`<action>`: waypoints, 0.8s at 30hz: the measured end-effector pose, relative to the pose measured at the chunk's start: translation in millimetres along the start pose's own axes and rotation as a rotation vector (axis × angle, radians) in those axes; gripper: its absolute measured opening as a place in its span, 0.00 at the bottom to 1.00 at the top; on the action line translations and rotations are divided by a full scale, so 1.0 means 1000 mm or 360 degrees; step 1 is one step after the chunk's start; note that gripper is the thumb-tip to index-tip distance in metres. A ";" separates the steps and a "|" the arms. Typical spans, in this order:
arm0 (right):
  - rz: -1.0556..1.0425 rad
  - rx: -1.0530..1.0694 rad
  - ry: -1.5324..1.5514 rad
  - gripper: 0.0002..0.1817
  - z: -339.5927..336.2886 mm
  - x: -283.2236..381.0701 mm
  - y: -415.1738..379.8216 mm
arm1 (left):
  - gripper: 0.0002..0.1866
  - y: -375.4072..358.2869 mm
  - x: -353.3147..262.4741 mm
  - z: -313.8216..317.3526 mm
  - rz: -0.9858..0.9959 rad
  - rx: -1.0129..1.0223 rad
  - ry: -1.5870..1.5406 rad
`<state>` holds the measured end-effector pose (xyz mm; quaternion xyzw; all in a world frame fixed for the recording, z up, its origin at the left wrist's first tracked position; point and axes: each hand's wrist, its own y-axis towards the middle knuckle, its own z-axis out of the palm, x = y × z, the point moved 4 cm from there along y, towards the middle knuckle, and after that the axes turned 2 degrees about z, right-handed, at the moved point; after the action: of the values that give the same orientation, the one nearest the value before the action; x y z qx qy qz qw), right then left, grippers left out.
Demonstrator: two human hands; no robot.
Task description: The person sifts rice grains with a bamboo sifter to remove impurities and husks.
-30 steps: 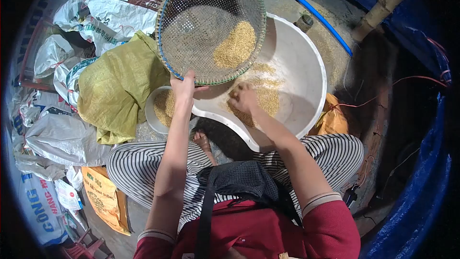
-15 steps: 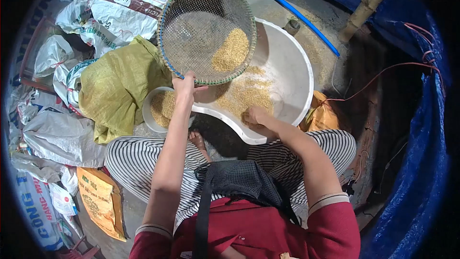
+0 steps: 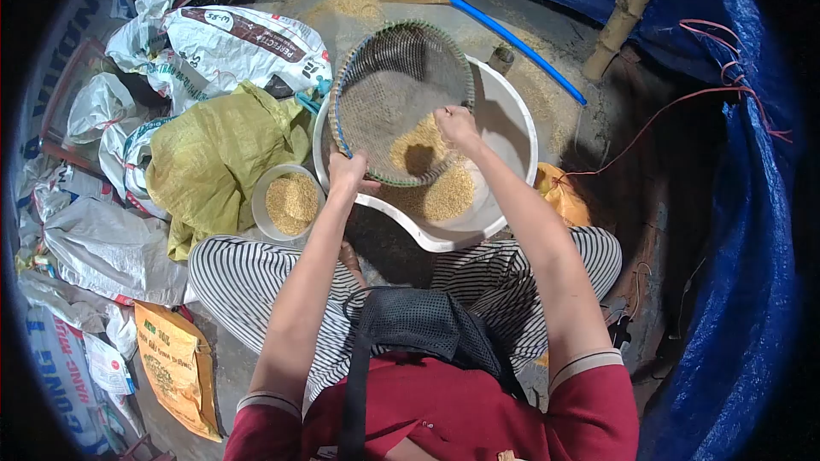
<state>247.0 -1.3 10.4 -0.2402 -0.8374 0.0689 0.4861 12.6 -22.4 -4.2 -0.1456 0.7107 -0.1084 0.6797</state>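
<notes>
My left hand [image 3: 348, 172] grips the near-left rim of a round woven sieve [image 3: 384, 94], held tilted over a white basin [image 3: 512, 119]. A heap of yellow grain [image 3: 410, 138] lies in the sieve's near-right part, with a dark shadow across it. Above this heap, by the sieve's right rim, my right hand [image 3: 459, 126] is closed; what its fingers hold is hidden. More grain [image 3: 450, 194] lies in the basin below the sieve. Left of my left hand stands a small white bowl [image 3: 260, 205] with grain in it.
A yellow-green sack [image 3: 226, 145] and several white sacks [image 3: 248, 43] crowd the left. A blue-handled tool [image 3: 517, 37] lies behind the basin, near a bamboo post [image 3: 628, 13]. Blue tarpaulin [image 3: 743, 290] hangs at the right. An orange bag [image 3: 559, 195] sits beside the basin.
My right hand has risen from the grain in the basin to above the sieve. The sieve, still in my left hand, appears lower and farther right; the camera view has shifted too.
</notes>
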 end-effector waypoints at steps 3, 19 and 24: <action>-0.0607 -0.0213 -0.0245 0.23 0.024 -0.012 0.019 | 0.23 -0.008 0.002 0.007 -0.0243 0.0132 -0.0145; -0.0741 -0.0293 -0.0392 0.20 -0.005 0.010 0.002 | 0.22 -0.014 -0.004 0.011 -0.0398 0.0167 -0.0596; -0.0377 -0.0925 -0.0427 0.32 -0.048 -0.004 -0.009 | 0.22 -0.008 -0.002 0.006 -0.0369 0.0199 -0.0669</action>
<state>286.0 -16.9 35.0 -0.2587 -0.9006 -0.1985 0.2873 18.8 -28.9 0.0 -0.2030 0.5242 -0.1967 0.8033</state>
